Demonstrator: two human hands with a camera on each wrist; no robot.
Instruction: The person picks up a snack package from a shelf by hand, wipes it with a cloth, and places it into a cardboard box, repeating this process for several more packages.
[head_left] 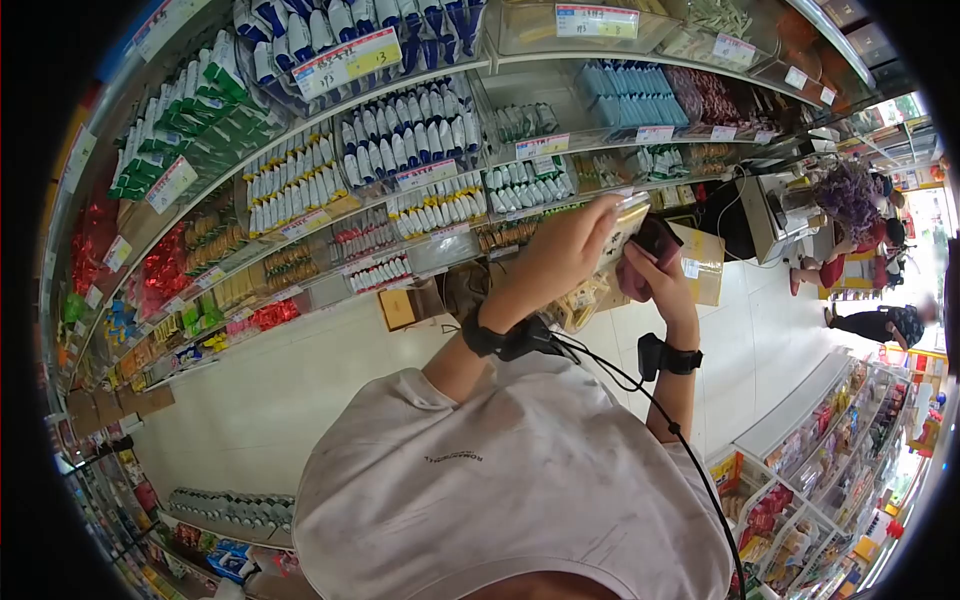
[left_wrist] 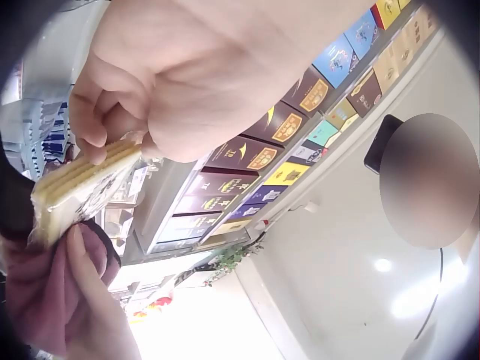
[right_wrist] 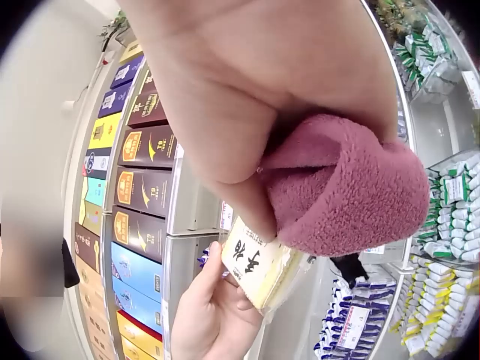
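My left hand [head_left: 560, 252] grips a flat, clear-wrapped packet [left_wrist: 79, 196] by its edge; pale yellow layers show along its side. Dark characters are printed on the packet's cream face in the right wrist view. In my right hand [head_left: 672, 292] is a bunched mauve-pink terry cloth [right_wrist: 360, 199], held between thumb and fingers. The cloth meets the packet's near end, and my right thumb [left_wrist: 88, 277] lies along the packet's edge there. Most of the right fingers are hidden by the cloth. Both hands are raised together in front of the shelves.
Tiered shelves of small wrapped packs [head_left: 410, 130] curve across the front, with price tags on their edges. A cardboard carton [head_left: 708, 268] stands beyond my right hand. Black cables [head_left: 650, 395] trail from the wrist cameras. Another person [head_left: 880, 325] is far right; display racks [head_left: 830, 430] stand at lower right.
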